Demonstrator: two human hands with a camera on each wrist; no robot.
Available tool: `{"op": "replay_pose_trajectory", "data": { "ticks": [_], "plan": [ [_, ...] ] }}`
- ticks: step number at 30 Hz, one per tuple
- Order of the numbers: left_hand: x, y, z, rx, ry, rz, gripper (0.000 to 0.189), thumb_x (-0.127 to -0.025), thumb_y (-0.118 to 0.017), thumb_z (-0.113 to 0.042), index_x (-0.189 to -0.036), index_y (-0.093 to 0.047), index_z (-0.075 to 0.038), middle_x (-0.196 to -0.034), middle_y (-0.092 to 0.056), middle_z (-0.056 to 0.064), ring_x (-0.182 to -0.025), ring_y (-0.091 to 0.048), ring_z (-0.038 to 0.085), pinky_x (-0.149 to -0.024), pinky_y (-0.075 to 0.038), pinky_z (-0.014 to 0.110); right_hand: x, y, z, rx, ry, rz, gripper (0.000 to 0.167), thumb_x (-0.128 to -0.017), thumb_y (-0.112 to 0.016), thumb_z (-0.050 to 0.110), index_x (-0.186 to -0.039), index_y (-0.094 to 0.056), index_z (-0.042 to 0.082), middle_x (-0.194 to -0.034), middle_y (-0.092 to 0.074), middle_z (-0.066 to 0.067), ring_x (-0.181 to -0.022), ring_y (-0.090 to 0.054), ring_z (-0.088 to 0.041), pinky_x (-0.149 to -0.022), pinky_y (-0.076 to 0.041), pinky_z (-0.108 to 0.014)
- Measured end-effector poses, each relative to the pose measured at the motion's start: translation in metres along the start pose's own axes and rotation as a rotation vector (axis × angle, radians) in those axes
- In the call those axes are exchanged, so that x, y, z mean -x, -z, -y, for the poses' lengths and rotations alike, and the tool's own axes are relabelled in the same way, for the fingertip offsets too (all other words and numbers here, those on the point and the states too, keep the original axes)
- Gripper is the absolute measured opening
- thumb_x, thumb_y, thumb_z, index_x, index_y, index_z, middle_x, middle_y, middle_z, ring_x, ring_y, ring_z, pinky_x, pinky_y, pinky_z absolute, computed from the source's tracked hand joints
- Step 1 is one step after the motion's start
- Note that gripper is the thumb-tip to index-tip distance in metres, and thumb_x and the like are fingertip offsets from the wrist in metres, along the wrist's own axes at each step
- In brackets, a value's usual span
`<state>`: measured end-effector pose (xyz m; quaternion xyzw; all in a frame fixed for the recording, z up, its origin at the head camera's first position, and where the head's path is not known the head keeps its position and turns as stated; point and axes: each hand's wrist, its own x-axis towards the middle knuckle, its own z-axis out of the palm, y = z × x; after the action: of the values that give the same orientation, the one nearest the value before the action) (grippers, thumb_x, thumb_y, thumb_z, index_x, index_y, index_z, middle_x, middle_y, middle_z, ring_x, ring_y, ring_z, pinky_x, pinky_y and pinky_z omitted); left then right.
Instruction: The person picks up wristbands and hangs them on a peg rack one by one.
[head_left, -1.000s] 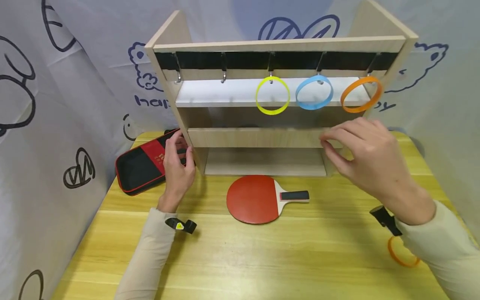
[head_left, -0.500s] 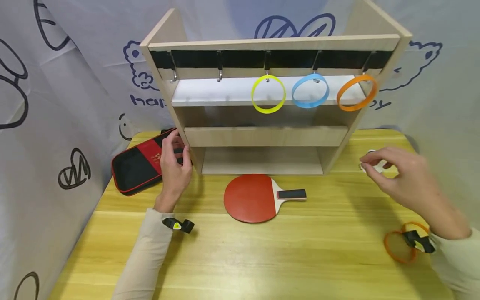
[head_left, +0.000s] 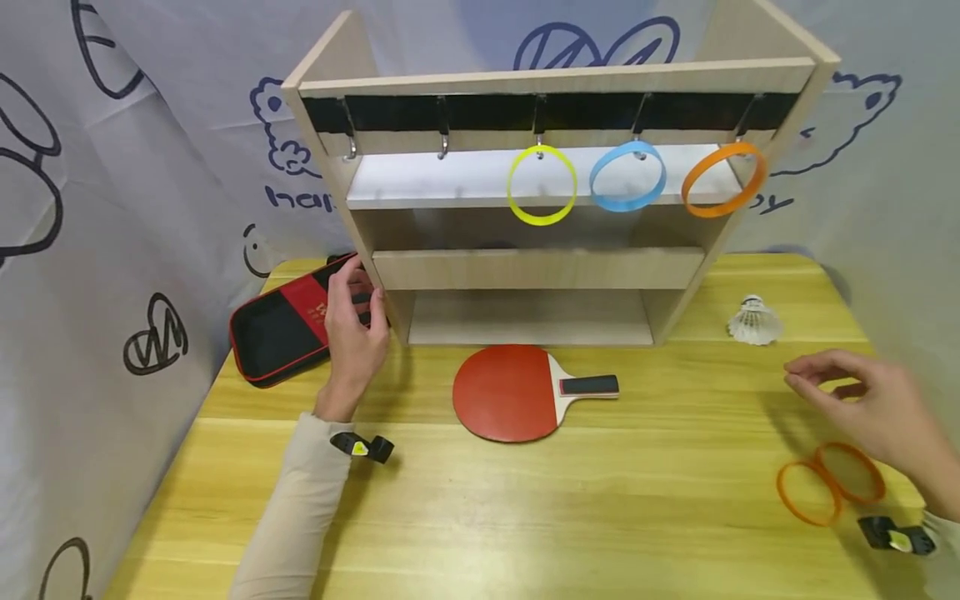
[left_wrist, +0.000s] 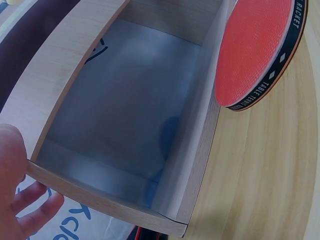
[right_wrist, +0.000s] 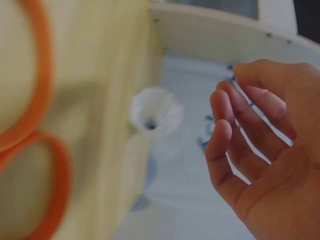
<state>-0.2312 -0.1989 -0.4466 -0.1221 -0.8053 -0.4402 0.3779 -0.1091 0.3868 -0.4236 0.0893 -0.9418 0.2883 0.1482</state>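
1. Left hand (head_left: 354, 337): fingers bent at the left side of the wooden rack (head_left: 536, 271); cannot tell if gripping.
2. Right hand (head_left: 873, 400): half-open, holding nothing.
3. Two orange rings (head_left: 834, 487): on table (head_left: 570, 517), near right hand, well apart from left.

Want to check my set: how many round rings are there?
5. A yellow ring, blue ring and orange ring hang from silver metal hooks; a second orange ring and third orange ring lie at right on the yellowish wooden table.

Head view angled down, nearer wrist views, head and left sharing shelf (head_left: 540, 269)
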Motion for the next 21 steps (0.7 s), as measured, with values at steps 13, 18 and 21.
{"op": "replay_pose_trajectory", "data": {
  "ticks": [13, 18, 21],
  "plan": [
    [-0.001, -0.001, 0.0, -0.018, 0.003, 0.0, 0.045, -0.106, -0.06, 0.001, -0.151, -0.055, -0.002, -0.122, -0.065, 0.024, -0.109, -0.07, 0.034, -0.084, -0.054, 0.021, 0.037, -0.005, -0.051, 0.047, -0.12, 0.005, 0.014, -0.089, -0.081, -0.011, -0.102, -0.078, -0.007, -0.081, -0.058, 0.039, -0.073, -0.049, 0.025, -0.056, -0.046, -0.006],
    [-0.002, 0.001, -0.001, -0.024, -0.004, 0.004, 0.045, -0.106, -0.06, 0.0, -0.151, -0.055, -0.003, -0.123, -0.065, 0.023, -0.109, -0.07, 0.034, -0.084, -0.056, 0.024, 0.052, -0.011, -0.064, 0.008, -0.13, -0.029, 0.015, -0.088, -0.081, -0.013, -0.102, -0.076, -0.012, -0.082, -0.058, 0.041, -0.072, -0.05, 0.026, -0.055, -0.047, -0.005],
    [-0.002, 0.002, -0.001, -0.023, -0.001, 0.009, 0.045, -0.106, -0.06, 0.0, -0.151, -0.055, -0.002, -0.123, -0.064, 0.024, -0.109, -0.07, 0.034, -0.084, -0.053, 0.017, 0.06, -0.013, -0.07, -0.034, -0.116, -0.063, 0.013, -0.088, -0.082, -0.013, -0.099, -0.076, -0.011, -0.083, -0.054, 0.048, -0.072, -0.052, 0.027, -0.053, -0.047, -0.006]
  ]
}}
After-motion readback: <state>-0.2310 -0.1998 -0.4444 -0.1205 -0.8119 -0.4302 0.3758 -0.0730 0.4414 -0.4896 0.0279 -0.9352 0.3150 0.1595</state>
